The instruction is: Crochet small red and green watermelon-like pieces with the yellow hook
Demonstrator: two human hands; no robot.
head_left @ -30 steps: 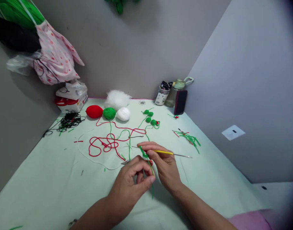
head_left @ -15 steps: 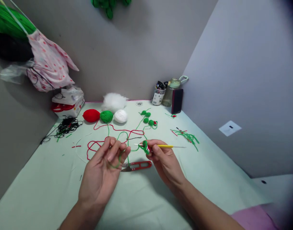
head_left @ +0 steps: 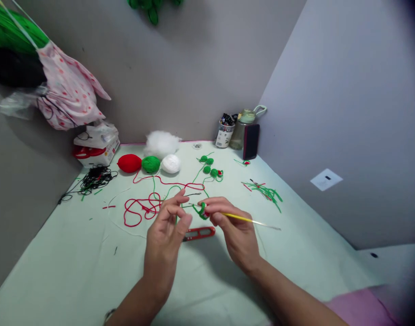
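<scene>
My right hand (head_left: 232,226) pinches a yellow-handled crochet hook (head_left: 248,220) together with a small green crochet piece (head_left: 202,210) that has a bit of red on it. The hook's metal shaft points right. My left hand (head_left: 167,230) is raised just left of the piece, its fingers loosely curled with green yarn (head_left: 176,216) running over them. Red thread snips (head_left: 199,233) lie on the table just below both hands.
Red (head_left: 129,163), green (head_left: 150,164) and white (head_left: 170,164) yarn balls and white stuffing (head_left: 161,144) sit at the back. Loose red yarn (head_left: 142,209), small green crochet pieces (head_left: 210,170), green scraps (head_left: 266,193), black thread (head_left: 93,178), a pen cup (head_left: 223,134), a bottle (head_left: 243,130) and a phone (head_left: 251,142) lie around.
My left hand let go of the snips, which now lie on the table, rose with the green yarn and moved back toward the piece. My right hand tilted the hook down to the right.
</scene>
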